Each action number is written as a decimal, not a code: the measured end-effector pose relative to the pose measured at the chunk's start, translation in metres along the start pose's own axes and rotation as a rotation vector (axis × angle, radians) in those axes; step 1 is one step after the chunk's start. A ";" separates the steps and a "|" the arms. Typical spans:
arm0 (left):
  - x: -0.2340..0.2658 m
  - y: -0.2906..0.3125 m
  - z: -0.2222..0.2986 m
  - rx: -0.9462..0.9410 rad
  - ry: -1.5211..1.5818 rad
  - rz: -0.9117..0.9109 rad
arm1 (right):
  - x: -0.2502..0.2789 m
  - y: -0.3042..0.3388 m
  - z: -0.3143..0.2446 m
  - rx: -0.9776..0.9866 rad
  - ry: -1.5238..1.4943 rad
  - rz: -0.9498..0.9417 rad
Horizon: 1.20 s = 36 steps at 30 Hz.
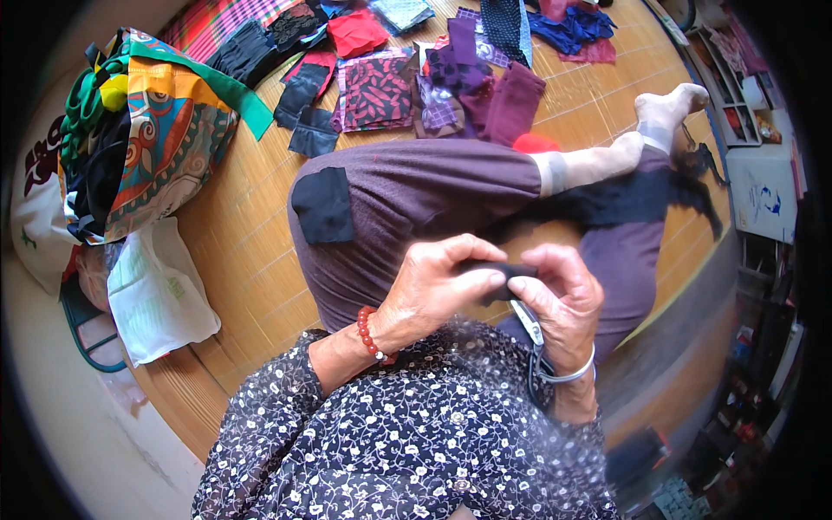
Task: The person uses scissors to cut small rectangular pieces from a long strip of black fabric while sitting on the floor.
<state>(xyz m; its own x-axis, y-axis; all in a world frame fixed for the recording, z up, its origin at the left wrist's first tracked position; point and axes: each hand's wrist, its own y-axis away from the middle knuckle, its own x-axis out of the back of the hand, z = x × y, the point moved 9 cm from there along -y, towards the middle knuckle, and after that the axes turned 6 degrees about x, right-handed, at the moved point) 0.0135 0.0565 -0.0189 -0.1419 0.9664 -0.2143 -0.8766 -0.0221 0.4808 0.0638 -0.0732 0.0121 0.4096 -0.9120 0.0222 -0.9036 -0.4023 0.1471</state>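
In front of my body, a small dark piece of cloth [497, 271] is stretched between my two hands. My left hand [431, 283], with a red bead bracelet at the wrist, pinches one end between thumb and fingers. The other end is pinched by my right hand [568, 299]. Under the right palm hangs a slim metal tool [526, 322], perhaps thread snips, tied to a cord round that wrist; its tip is partly hidden. A black square of cloth [323, 205] lies on my left thigh.
Beyond my legs, stacked fabric pieces [377, 94] and purple cloth [513, 104] lie on the wooden mat [251, 186]. A patterned bag [165, 139] full of cloth stands at left, above a white plastic bag [162, 290]. Shelves [737, 121] line the far right.
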 end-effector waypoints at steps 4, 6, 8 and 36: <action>-0.003 -0.003 0.000 0.021 0.076 -0.027 | 0.000 -0.001 -0.013 0.185 0.269 -0.004; -0.004 -0.005 -0.005 0.041 0.106 -0.004 | -0.007 0.000 -0.028 0.359 0.410 0.011; -0.005 -0.005 -0.010 0.053 0.243 -0.011 | -0.012 0.003 -0.038 0.486 0.461 0.019; -0.009 -0.005 0.006 -0.021 -0.032 -0.152 | -0.013 -0.005 -0.010 0.094 0.220 -0.190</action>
<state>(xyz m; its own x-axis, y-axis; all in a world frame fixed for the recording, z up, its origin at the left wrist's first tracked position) 0.0218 0.0495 -0.0140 0.0075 0.9666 -0.2561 -0.8964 0.1200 0.4266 0.0638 -0.0586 0.0208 0.5802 -0.7847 0.2181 -0.8118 -0.5789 0.0767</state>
